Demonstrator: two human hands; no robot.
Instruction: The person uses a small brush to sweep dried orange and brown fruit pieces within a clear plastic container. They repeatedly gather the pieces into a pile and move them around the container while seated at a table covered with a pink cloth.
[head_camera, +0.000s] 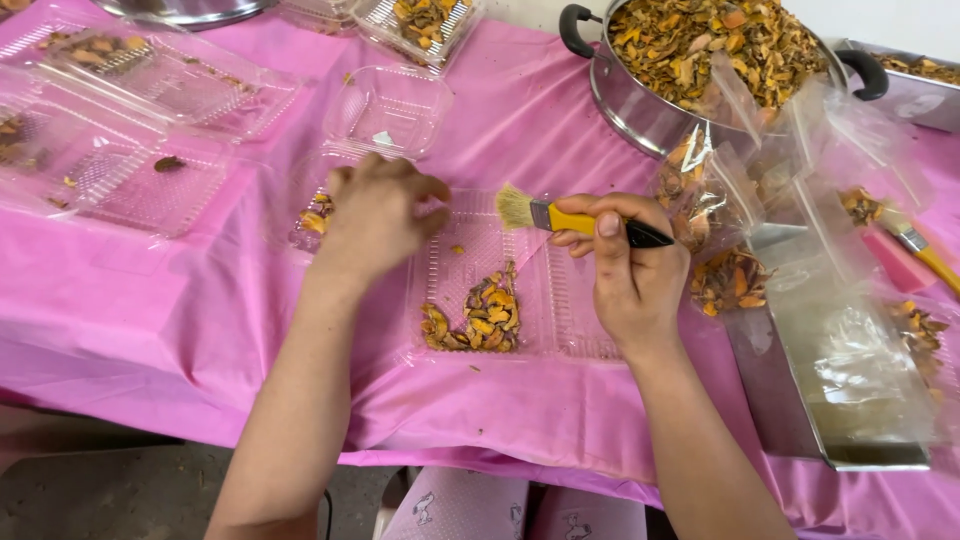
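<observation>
Clear plastic clamshell trays (480, 290) open across the pink cloth (150, 310); crumpled clear bags (720, 190) beside the pot (640, 110).

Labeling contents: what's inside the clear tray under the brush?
The clear tray holds a small heap of orange-brown dried pieces near its front. The left hand covers the tray's left corner.

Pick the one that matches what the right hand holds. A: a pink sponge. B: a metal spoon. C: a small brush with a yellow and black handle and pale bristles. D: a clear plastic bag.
C: the right hand grips a small brush with a yellow and black handle and pale bristles, held above the clear plastic tray of dried orange-brown pieces.
</observation>
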